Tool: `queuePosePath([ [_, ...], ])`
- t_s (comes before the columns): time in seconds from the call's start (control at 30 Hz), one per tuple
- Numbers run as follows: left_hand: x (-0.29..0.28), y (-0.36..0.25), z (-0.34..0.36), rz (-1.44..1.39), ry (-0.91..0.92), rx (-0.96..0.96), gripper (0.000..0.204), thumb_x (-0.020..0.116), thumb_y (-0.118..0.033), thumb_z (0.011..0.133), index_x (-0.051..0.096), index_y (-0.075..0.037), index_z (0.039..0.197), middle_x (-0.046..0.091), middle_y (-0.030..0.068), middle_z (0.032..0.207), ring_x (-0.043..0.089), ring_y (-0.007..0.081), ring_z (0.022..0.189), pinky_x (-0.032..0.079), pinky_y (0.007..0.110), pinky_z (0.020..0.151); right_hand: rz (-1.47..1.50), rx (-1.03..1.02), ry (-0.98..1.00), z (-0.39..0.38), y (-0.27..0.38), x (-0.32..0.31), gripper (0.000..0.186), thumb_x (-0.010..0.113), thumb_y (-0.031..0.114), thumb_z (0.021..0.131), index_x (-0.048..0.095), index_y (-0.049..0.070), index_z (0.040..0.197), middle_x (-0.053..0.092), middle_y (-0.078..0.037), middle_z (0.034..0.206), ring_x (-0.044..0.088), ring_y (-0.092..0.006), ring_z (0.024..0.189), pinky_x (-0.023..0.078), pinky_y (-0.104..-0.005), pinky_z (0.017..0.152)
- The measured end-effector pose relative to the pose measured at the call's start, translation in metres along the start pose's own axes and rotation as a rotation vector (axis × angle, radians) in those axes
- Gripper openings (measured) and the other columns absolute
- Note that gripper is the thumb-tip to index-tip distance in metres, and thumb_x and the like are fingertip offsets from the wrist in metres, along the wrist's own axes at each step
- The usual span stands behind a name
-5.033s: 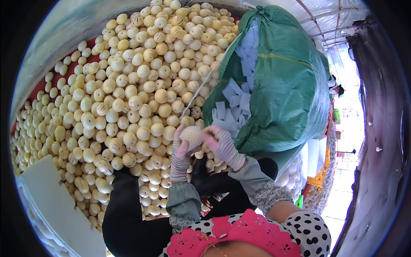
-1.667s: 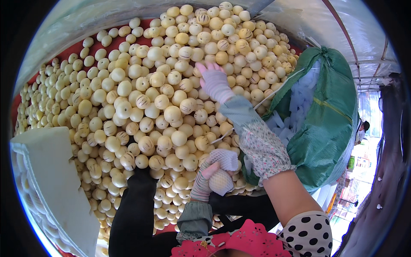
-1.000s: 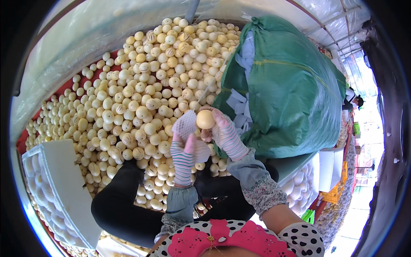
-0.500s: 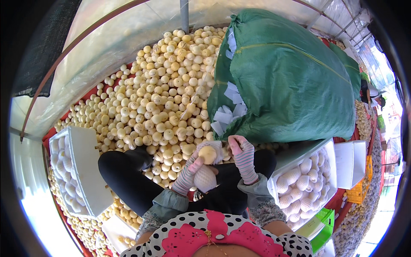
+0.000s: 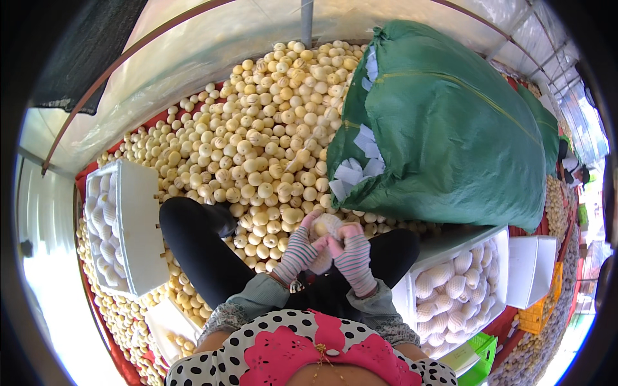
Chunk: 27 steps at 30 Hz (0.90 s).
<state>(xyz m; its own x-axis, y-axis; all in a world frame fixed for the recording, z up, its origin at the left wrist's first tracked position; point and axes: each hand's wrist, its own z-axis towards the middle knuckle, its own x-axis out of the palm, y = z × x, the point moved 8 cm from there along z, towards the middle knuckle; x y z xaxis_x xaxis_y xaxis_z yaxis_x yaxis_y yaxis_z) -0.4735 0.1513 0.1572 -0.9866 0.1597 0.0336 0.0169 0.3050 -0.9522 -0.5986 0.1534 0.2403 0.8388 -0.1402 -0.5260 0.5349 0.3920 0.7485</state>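
Note:
Above my lap, a pale yellow pepino melon [image 5: 320, 228] sits partly inside a white foam net sleeve [image 5: 332, 222]. My left hand [image 5: 299, 253], in a striped fingerless glove, is closed around the fruit's left side. On its right side my right hand [image 5: 351, 252], gloved the same way, pinches the net, fingertips close to my left thumb. Just below the hands hangs a second net-covered fruit [image 5: 320, 262], partly hidden by my fingers; I cannot tell which hand bears it.
Loose pale fruits [image 5: 257, 154] heap up ahead. A big green sack [image 5: 450, 128] spilling white foam pieces [image 5: 357, 170] lies ahead right. White foam boxes of netted fruits stand left [image 5: 143, 225] and right [image 5: 405, 299]. Beyond the right box are an orange crate [image 5: 533, 318] and a green crate [image 5: 486, 357].
My right hand, apart from the fruit before, has come left and down onto its net. The net now covers more of the fruit. The whole view has shifted slightly.

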Motion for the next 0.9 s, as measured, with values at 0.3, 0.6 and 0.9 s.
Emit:
queuePosePath([
  [0.3, -0.011, -0.010, -0.037, -1.178, 0.280, -0.218, 0.065, 0.066, -0.042, 0.083, 0.043, -0.004, 0.130, 0.059, 0.0096, 0.111, 0.061, 0.0192, 0.092, 0.052, 0.033, 0.080, 0.212, -0.159, 0.236, 0.023, 0.063, 0.026, 0.024, 0.065, -0.005, 0.072, 0.054, 0.004, 0.090, 0.059, -0.013, 0.093, 0.059, -0.0289, 0.078, 0.049, -0.0335, 0.068],
  [0.6, -0.303, -0.149, -0.160, -0.773, -0.670, 0.491, 0.081, 0.079, -0.036, 0.069, 0.040, -0.001, 0.131, 0.056, 0.0148, 0.112, 0.062, 0.0277, 0.092, 0.056, 0.039, 0.077, 0.243, 0.052, 0.485, 0.036, 0.024, 0.076, 0.016, 0.061, 0.004, 0.082, 0.059, 0.001, 0.098, 0.059, -0.013, 0.098, 0.060, -0.0225, 0.082, 0.049, -0.0314, 0.074],
  [0.9, -0.549, -0.123, -0.319, 0.946, -1.866, -0.297, 0.064, 0.068, -0.029, 0.081, 0.041, -0.016, 0.138, 0.058, 0.0205, 0.121, 0.058, 0.0351, 0.108, 0.044, 0.040, 0.094, -0.310, -0.137, 0.680, 0.022, -0.028, 0.110, 0.016, 0.063, 0.012, 0.081, 0.059, 0.005, 0.095, 0.061, -0.013, 0.090, 0.061, -0.0310, 0.078, 0.050, -0.0392, 0.068],
])
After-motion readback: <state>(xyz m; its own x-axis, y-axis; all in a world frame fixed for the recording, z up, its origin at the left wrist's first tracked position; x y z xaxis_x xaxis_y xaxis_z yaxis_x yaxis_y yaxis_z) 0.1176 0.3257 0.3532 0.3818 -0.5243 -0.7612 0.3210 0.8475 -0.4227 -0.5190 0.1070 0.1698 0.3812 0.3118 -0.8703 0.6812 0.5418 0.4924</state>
